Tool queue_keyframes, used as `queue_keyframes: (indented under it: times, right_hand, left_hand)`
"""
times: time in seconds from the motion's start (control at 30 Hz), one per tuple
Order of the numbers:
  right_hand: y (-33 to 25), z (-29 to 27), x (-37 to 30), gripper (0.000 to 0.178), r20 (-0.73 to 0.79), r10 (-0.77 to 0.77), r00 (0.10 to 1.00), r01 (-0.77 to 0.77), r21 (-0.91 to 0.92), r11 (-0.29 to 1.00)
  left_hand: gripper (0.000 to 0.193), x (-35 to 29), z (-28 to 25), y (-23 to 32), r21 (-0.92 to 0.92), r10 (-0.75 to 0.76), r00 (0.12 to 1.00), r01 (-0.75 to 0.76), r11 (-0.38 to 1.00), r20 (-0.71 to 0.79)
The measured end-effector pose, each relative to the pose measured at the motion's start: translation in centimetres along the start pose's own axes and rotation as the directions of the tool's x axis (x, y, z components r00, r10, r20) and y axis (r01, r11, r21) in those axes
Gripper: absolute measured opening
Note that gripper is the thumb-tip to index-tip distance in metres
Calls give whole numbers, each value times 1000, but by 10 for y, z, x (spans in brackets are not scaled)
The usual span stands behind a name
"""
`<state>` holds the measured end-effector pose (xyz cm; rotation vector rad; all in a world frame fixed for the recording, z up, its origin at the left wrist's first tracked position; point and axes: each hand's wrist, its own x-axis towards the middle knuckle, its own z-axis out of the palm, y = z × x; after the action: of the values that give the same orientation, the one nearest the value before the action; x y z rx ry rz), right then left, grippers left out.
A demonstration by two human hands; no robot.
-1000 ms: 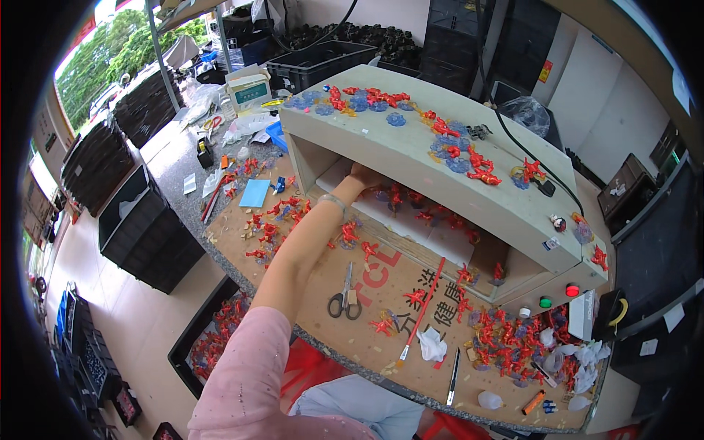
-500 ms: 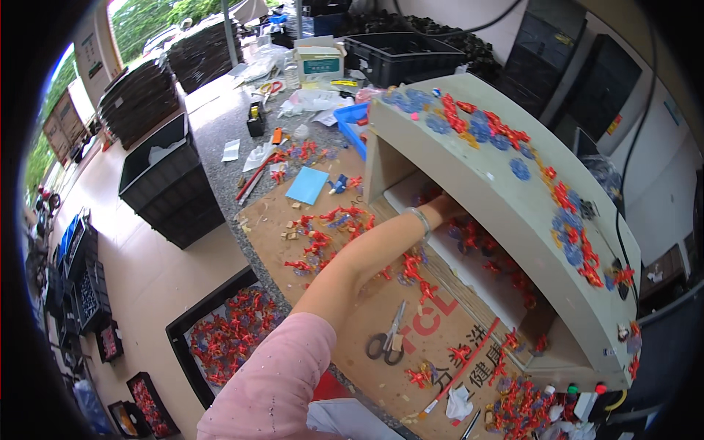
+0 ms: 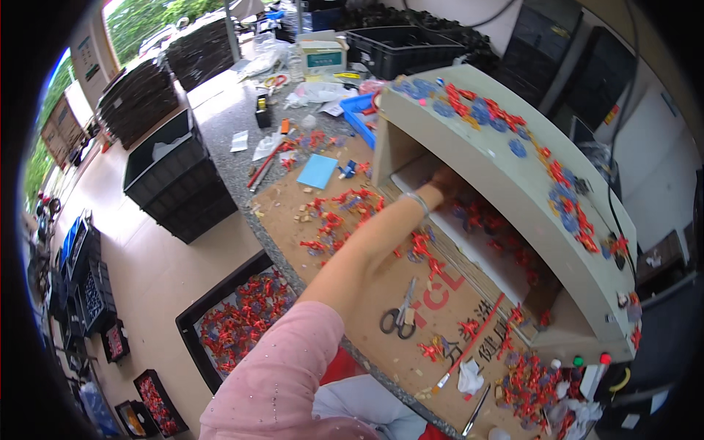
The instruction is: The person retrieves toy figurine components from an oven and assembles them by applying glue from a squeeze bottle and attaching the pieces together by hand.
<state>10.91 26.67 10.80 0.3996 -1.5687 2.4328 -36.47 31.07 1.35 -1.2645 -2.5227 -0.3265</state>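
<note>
My left arm, in a pink sleeve and with a bracelet at the wrist, stretches over the bench. My left hand point(image 3: 446, 182) is inside the open front of a pale grey arched cabinet point(image 3: 466, 143). Shadow and blur hide its fingers, so what it holds, if anything, does not show. Beside it, a row of small red figures point(image 3: 488, 218) with blue parts lies on a white sheet in the cabinet. More red figures point(image 3: 334, 220) are scattered on the cardboard point(image 3: 367, 293) under my forearm. My right hand is out of view.
Scissors point(image 3: 400, 319) lie on the cardboard near a brush point(image 3: 445, 378) and crumpled tissue point(image 3: 470, 376). A black tray point(image 3: 192, 323) of red figures stands left of the bench. Beyond are stacked black crates point(image 3: 176, 183), a blue card point(image 3: 317, 171) and a blue bin point(image 3: 357, 121).
The whole view has shifted, with the bench's front edge sitting farther right. My left hand stays inside the cabinet, nearer its left end.
</note>
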Motion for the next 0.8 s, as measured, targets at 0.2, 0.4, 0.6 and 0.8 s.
queue_keyframes:
  times: [0.2, 0.4, 0.6, 0.8]
  right_hand:
    - [-42, 1, -55, 53, -86, -75, 994, 76, 12, 997]
    - [-45, -20, -123, 47, -172, 21, 985, -35, -76, 997]
    - [-11, -35, -134, 19, -562, 3, 827, -133, -190, 973]
    - [21, -37, -92, 45, -536, -382, 753, -183, -728, 661]
  left_hand:
    - [32, -12, 12, -40, -298, -99, 966, 25, 954, -238]
    - [31, -33, -6, -28, 91, -194, 953, 220, 971, -232]
    - [22, -106, -97, 105, -881, -497, 831, 408, 239, 249]
    - [13, -270, -145, 239, -939, -244, 907, 320, -126, 342]
